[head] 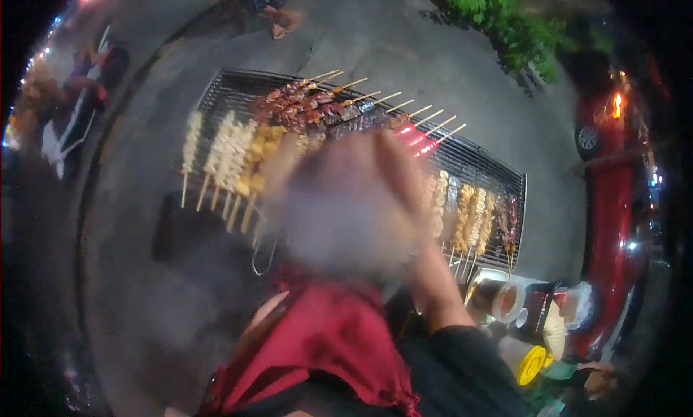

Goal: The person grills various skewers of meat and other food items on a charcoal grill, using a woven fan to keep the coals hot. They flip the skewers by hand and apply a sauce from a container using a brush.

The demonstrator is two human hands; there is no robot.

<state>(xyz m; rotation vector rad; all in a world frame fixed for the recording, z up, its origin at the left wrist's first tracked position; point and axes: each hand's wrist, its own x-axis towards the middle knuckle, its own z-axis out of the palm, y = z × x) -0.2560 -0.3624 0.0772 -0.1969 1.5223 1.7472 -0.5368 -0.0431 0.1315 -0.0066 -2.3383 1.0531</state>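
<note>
My right hand is raised very close to the camera and strongly blurred. A pale greyish patch lies within its outline; whether it is a held thing cannot be told. Low at the left edge of the red apron, a strip of skin shows, apparently my left hand or forearm, mostly hidden. Beyond the right hand stands a grill with a wire grate, bearing glazed meat skewers, pale skewers, yellow ball skewers, red sausage skewers and ring-shaped pieces on skewers.
Right of the grill are a tub of sauce, a container with a yellow lid and a woven fan. A wire loop hangs at the grill's near side. Another person's hand shows beyond. A red car stands at right.
</note>
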